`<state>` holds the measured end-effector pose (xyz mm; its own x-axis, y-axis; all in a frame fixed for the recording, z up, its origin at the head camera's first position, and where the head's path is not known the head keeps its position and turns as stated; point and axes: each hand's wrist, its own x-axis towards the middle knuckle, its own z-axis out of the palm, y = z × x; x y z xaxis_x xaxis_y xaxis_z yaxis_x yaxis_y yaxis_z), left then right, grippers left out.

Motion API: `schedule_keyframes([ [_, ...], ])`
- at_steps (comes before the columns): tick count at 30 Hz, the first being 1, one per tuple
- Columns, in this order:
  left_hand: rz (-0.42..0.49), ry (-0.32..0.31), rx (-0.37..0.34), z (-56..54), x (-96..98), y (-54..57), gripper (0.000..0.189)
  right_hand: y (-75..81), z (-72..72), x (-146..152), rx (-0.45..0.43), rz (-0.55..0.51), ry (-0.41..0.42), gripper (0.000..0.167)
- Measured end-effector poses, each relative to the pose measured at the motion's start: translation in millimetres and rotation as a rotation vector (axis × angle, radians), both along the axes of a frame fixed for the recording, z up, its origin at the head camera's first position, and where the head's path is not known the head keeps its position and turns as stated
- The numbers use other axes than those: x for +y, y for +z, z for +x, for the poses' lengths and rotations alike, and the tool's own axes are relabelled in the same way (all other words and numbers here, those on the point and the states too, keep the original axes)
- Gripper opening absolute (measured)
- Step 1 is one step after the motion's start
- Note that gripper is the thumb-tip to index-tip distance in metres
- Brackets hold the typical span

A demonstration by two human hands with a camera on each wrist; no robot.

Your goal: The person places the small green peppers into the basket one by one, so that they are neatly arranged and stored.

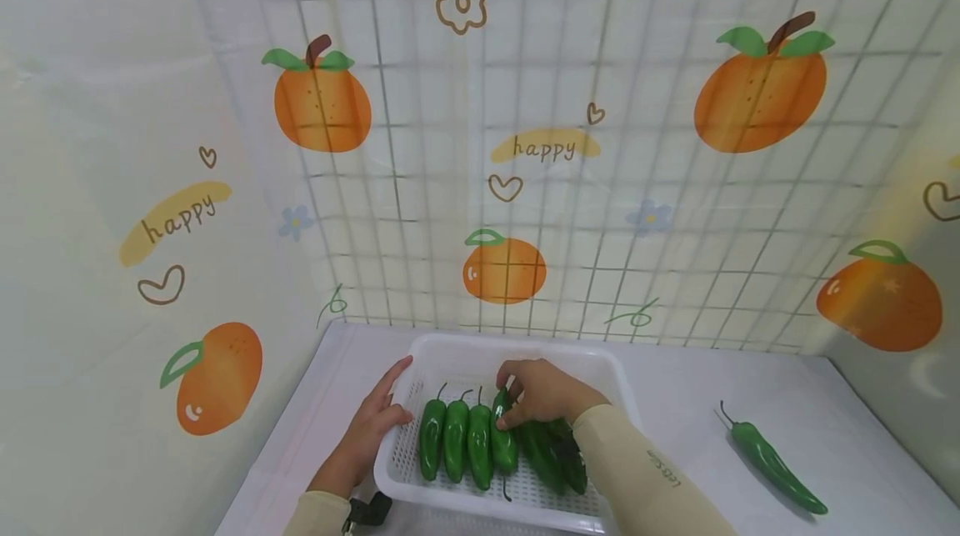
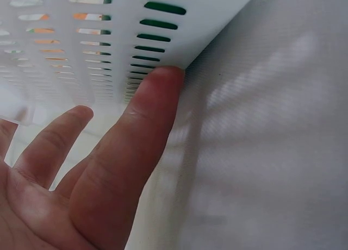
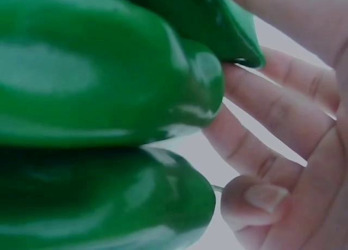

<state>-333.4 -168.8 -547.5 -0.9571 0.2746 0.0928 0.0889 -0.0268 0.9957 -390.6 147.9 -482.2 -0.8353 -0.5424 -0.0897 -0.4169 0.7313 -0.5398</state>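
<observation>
A white perforated plastic basket stands on the table with several glossy green chili peppers inside. Three peppers, the nearest my left hand being one pepper, lie side by side with stems pointing away. My right hand reaches in and holds a fourth green chili pepper between thumb and fingers; its stem points toward me. Darker peppers lie partly hidden beneath the right wrist, and peppers fill much of the right wrist view. Fingers extended, my left hand rests against the basket's left side.
One more green chili pepper lies on the white table, right of the basket. Behind the table hangs a printed curtain over a wire grid, and another printed sheet covers the left side.
</observation>
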Motion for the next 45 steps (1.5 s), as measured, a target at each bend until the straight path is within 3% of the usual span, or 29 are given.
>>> schedule_keyframes([
  [19,-0.003,0.004,0.009,-1.3,-0.9,-3.7,0.084,-1.3,1.4,1.0,0.012,0.048,0.024,0.054],
  [45,0.006,0.003,0.002,0.0,0.6,-2.3,0.083,1.8,4.0,3.5,0.042,0.027,-0.014,0.056],
])
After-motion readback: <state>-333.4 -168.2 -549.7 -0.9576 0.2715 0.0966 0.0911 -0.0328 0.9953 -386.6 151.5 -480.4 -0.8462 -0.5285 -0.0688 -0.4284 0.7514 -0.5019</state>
